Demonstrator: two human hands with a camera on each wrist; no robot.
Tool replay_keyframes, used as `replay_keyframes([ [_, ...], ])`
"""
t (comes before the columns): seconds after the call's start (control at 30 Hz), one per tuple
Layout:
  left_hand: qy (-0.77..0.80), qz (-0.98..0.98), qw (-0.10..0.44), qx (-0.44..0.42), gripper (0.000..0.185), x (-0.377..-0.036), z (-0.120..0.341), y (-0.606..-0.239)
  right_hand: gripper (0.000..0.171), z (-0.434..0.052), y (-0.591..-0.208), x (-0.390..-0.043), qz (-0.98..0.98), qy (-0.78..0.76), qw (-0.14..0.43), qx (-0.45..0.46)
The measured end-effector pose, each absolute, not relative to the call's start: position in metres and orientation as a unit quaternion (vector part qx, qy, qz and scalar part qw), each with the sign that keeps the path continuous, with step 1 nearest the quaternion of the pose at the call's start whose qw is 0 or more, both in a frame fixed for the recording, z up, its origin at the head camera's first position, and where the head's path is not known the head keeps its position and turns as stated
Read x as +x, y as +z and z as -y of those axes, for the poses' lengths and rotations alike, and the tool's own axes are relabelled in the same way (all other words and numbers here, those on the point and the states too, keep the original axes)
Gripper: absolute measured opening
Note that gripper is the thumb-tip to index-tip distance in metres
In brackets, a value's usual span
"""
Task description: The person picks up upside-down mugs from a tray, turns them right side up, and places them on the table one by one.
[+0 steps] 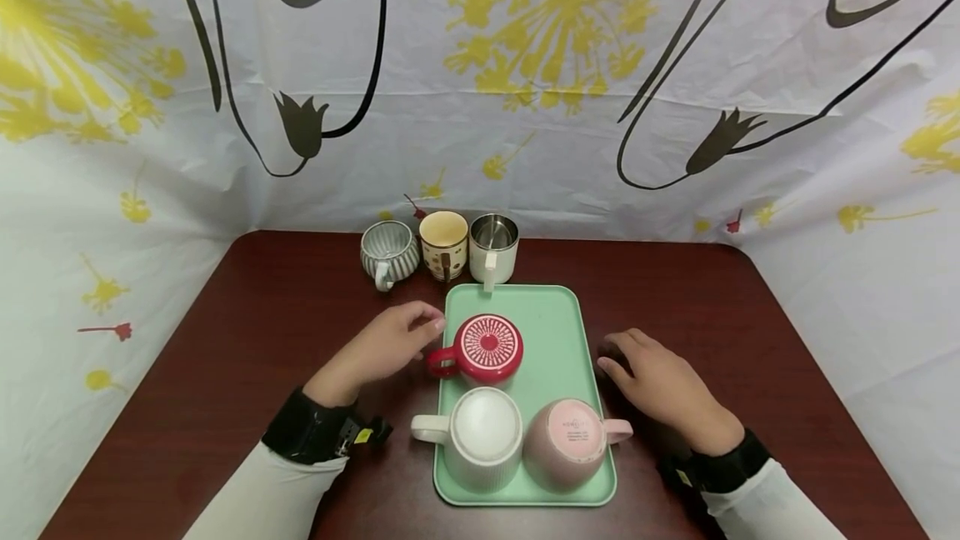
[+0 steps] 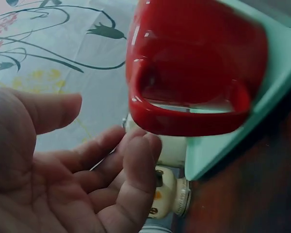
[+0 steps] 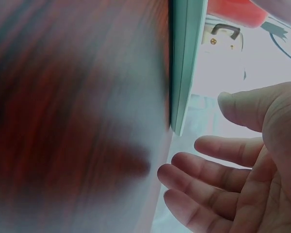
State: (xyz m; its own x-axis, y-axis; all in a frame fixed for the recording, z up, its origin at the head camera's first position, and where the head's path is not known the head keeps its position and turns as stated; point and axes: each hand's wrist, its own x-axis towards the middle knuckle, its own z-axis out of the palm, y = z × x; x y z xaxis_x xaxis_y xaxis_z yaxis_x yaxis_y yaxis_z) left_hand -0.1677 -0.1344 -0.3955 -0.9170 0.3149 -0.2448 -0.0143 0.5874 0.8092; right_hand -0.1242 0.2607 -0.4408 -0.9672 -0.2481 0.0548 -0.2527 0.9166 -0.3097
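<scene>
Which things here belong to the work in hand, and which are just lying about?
In hand:
- red mug, upside down, next to the left hand
- white mug and pink mug, upside down
- green tray beside the right hand

Lying about:
- striped cup
- dotted cup
- steel cup
- table

Probably a staged recording booth: floral curtain [image 1: 525,107] enclosing table [image 1: 262,315].

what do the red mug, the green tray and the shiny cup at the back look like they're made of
Red mug: probably glazed ceramic, since its handle shows sharp glossy highlights and thick walls.
Green tray: likely plastic, with a matte, even mint surface and a thin moulded rim.
Shiny cup: apparently metal inside, grey and reflective like steel; its pale outer wall could be enamel or a coating, which the pictures cannot settle.
</scene>
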Motion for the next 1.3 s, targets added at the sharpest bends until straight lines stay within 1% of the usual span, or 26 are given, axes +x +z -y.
replay_keyframes([
  [0.1, 0.437, -0.869, 0.206, 0.102, 0.032, -0.164, 0.138, -0.400, 0.037, -0.262, -0.441, -0.124, 0.979, 0.161, 0.007, 0.127],
  [0.27, 0.412, -0.873, 0.211, 0.154, 0.024, -0.162, 0.141, -0.405, 0.036, -0.263, -0.442, -0.124, 0.978, 0.162, 0.006, 0.128],
  [0.4, 0.401, -0.872, 0.215, 0.183, 0.021, -0.163, 0.142, -0.409, 0.035, -0.263, -0.443, -0.125, 0.978, 0.163, 0.002, 0.130],
  [0.67, 0.436, -0.839, 0.241, 0.219, 0.021, -0.169, 0.148, -0.426, 0.037, -0.263, -0.443, -0.124, 0.977, 0.165, -0.009, 0.131],
  [0.83, 0.477, -0.800, 0.270, 0.244, 0.026, -0.173, 0.148, -0.437, 0.038, -0.262, -0.442, -0.123, 0.977, 0.167, -0.012, 0.132],
  [0.97, 0.503, -0.781, 0.282, 0.241, 0.031, -0.174, 0.147, -0.442, 0.038, -0.262, -0.441, -0.123, 0.977, 0.168, -0.013, 0.132],
  [1.3, 0.504, -0.791, 0.277, 0.207, 0.037, -0.170, 0.141, -0.441, 0.038, -0.261, -0.441, -0.124, 0.977, 0.166, -0.010, 0.132],
])
